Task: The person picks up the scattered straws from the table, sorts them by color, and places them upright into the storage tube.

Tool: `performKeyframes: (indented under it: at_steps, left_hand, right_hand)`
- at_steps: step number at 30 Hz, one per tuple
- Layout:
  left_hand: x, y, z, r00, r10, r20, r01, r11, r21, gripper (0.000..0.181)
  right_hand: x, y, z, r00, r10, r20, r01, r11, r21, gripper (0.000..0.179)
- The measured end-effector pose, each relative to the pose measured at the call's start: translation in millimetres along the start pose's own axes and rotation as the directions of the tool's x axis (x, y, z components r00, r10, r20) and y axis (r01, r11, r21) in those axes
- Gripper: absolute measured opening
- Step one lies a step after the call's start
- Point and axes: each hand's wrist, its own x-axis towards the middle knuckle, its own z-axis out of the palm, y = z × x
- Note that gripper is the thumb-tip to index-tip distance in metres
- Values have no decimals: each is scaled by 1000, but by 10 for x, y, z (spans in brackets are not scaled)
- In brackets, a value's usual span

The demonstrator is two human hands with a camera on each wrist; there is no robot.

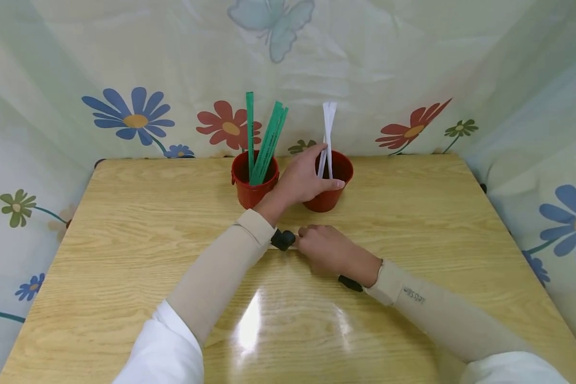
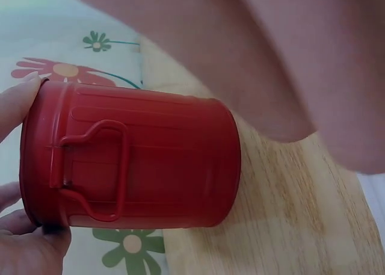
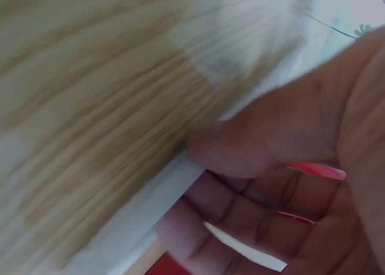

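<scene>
A small red metal bucket stands at the back of the table with several slim white paper packets upright in it. My left hand grips this bucket across its rim. In the left wrist view, the thumb touches one side of the rim, with other fingers at the opposite side. My right hand is low over the table in front of the bucket. Between its thumb and fingers it pinches a slim white packet, partly hidden by the hand.
To the left, a second red bucket holds several green printed packets. The wooden table ends at a flowered curtain behind and at both sides. My forearms cross the table's front half.
</scene>
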Motion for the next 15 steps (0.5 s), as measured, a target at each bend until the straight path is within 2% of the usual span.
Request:
performKeyframes:
  at_steps: [5,10,15]
  left_hand:
    - [-8,3,0,1000,0,6,0,1000,8,90]
    - [10,14,-8,1000,10,2,-10,1000,-12,91]
    - [21,17,-20,1000,13,1,-13,1000,-14,92]
  right_hand:
    - [-70,-15,-41,1000,-2,19,2,1000,-13,19]
    - [-244,32,-108,1000,-24,-7,23,999,-31,20]
    - [-459,76,-91,993,-110,-35,108,992,-59,20]
